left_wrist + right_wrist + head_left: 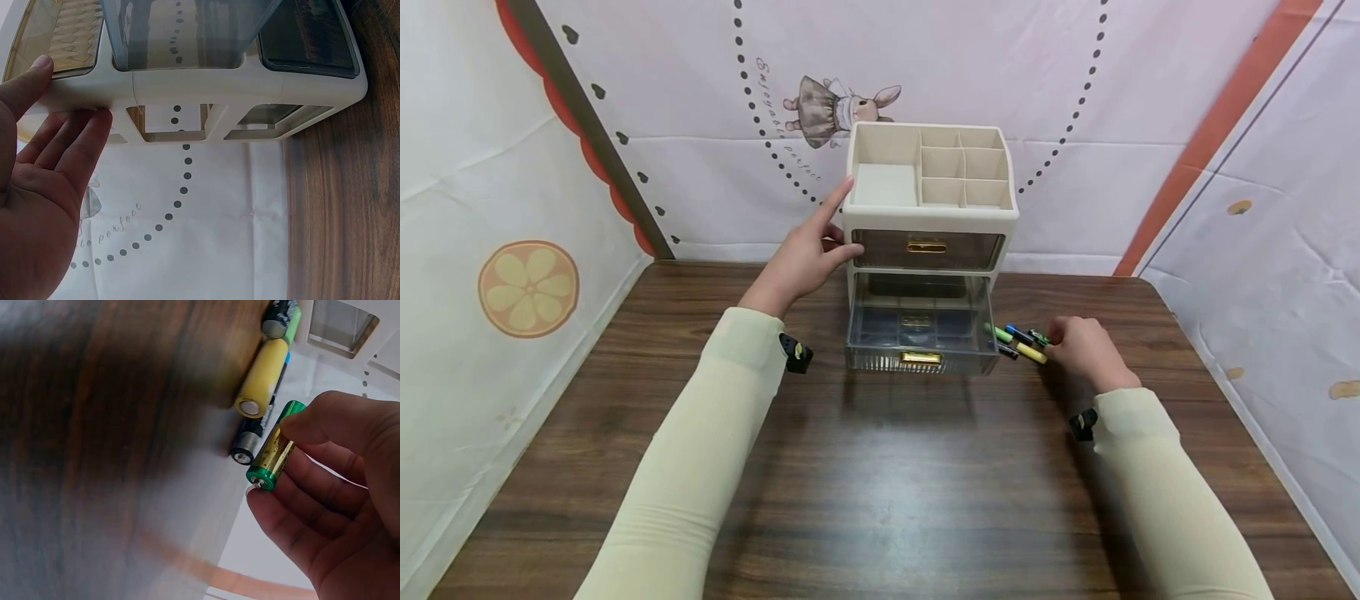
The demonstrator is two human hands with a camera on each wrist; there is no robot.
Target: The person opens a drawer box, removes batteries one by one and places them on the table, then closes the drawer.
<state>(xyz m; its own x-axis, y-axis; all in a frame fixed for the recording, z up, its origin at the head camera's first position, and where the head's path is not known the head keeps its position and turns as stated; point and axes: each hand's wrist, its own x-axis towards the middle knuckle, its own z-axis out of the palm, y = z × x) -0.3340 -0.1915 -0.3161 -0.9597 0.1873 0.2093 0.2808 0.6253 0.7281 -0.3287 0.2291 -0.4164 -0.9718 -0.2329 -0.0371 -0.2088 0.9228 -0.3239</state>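
Pinching a green-ended battery, the right hand partly hides it; the left hand grips the cabinet.

The dark wood-grain bench carries a cream drawer organizer and, just beside it, several batteries.

Wide room is running along the table in front of the box, so a hand could be sliding by there. Right at the front of the box, the low drawer is sticking out and blocking the way across. The left hand is touching the box's left side, filling that spot. Batteries are lying right of the box, with the right hand crowding their outer side. Cloth is hanging behind the box, blocking the back. Above the box, room is opening for reaching down.
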